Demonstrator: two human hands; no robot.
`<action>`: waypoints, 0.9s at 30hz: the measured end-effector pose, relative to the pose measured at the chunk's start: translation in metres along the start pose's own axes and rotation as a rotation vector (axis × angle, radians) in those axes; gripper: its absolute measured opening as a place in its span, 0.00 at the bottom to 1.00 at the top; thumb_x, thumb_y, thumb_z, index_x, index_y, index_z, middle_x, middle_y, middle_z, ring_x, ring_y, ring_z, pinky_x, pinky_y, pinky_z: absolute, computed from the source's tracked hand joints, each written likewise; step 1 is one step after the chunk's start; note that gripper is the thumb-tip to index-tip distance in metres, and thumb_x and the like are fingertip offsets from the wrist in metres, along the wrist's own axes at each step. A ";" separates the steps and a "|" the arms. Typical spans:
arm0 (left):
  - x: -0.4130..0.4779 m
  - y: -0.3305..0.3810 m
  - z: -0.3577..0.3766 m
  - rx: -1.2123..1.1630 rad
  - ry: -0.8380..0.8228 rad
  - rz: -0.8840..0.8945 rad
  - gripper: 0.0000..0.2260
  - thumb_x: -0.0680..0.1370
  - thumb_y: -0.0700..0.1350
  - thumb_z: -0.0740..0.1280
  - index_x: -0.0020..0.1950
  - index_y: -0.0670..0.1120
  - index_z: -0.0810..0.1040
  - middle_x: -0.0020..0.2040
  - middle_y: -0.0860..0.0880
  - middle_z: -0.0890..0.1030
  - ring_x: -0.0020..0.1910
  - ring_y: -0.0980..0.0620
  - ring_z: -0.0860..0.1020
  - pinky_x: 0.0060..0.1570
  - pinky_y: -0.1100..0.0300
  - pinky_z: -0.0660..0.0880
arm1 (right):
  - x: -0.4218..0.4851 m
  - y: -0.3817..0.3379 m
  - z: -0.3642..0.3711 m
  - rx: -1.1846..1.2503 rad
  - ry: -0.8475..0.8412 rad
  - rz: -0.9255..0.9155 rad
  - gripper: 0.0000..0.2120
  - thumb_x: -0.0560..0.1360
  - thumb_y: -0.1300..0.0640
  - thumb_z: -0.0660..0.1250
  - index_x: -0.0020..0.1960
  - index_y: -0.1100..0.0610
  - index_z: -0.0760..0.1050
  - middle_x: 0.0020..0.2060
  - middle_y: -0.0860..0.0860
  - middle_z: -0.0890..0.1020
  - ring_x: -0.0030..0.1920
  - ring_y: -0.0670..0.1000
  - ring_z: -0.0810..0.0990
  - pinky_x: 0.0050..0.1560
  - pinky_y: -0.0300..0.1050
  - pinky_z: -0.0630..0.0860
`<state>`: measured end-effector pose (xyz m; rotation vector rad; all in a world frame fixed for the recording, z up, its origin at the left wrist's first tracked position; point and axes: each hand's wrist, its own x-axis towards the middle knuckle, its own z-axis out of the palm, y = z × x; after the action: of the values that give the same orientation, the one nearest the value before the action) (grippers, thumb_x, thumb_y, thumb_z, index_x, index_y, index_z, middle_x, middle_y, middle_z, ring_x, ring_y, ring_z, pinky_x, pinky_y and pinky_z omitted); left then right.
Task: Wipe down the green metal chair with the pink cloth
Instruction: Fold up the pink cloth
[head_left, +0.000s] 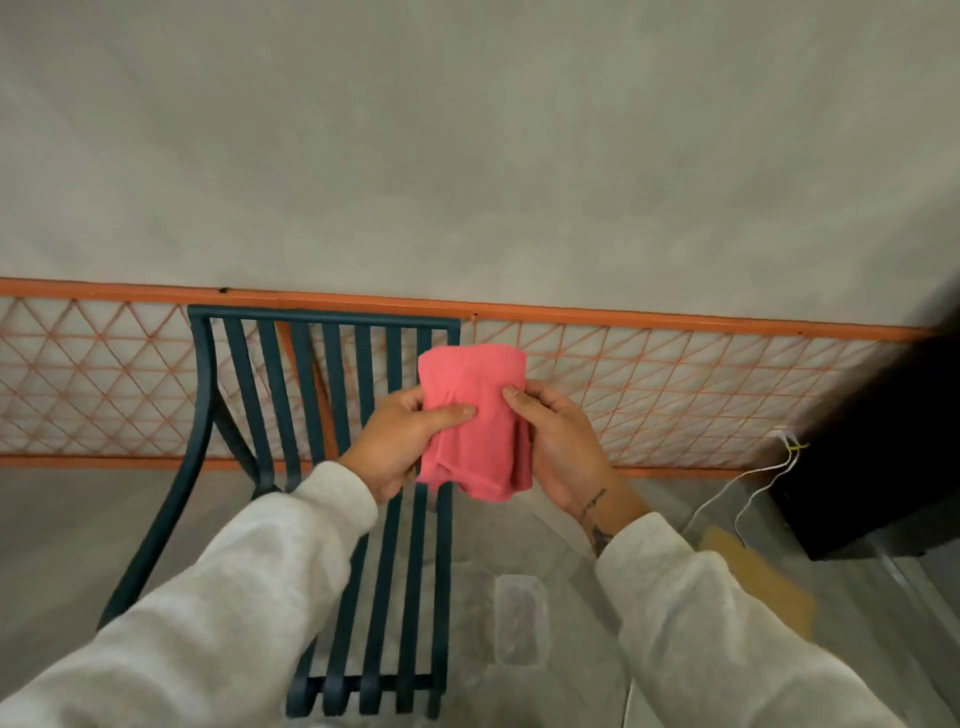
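The left sleeve (234, 597) and the right sleeve (717, 634) are loose, off-white and softly fleecy, each ending in a plain edge. Just beyond the right cuff (641, 540), dark tattoo marks (597, 519), small and blurred, run in a line toward the right hand (561, 447).

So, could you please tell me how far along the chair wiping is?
Done: the folded pink cloth is picked up. In hand: the left hand and right hand both pinch it in the air in front of the dark green slatted metal chair. Left: seemingly all the wiping, since the cloth touches no slat or rail.
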<state>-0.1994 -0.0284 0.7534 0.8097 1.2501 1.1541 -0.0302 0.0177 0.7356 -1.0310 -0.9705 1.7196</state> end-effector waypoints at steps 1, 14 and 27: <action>0.005 -0.011 0.011 0.007 0.026 -0.017 0.15 0.72 0.39 0.73 0.58 0.39 0.79 0.51 0.41 0.85 0.50 0.44 0.84 0.50 0.49 0.81 | 0.002 0.003 -0.016 -0.051 -0.010 0.027 0.12 0.75 0.58 0.72 0.57 0.60 0.79 0.55 0.55 0.84 0.55 0.56 0.83 0.50 0.49 0.82; 0.083 -0.240 0.103 0.329 0.115 -0.388 0.12 0.74 0.39 0.70 0.56 0.48 0.77 0.52 0.48 0.82 0.51 0.49 0.80 0.56 0.50 0.78 | 0.022 0.170 -0.218 -0.399 0.255 0.416 0.12 0.71 0.70 0.70 0.50 0.56 0.79 0.48 0.56 0.85 0.52 0.58 0.83 0.57 0.60 0.79; 0.206 -0.609 0.092 0.482 0.228 -0.653 0.15 0.71 0.37 0.62 0.53 0.52 0.78 0.54 0.46 0.82 0.54 0.43 0.78 0.58 0.47 0.76 | 0.115 0.505 -0.373 -0.555 0.307 0.635 0.16 0.74 0.64 0.61 0.55 0.48 0.77 0.48 0.51 0.83 0.51 0.55 0.82 0.56 0.57 0.80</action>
<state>0.0041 0.0167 0.1386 0.5431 1.8452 0.4222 0.1384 0.0365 0.1201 -2.0768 -1.0012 1.7223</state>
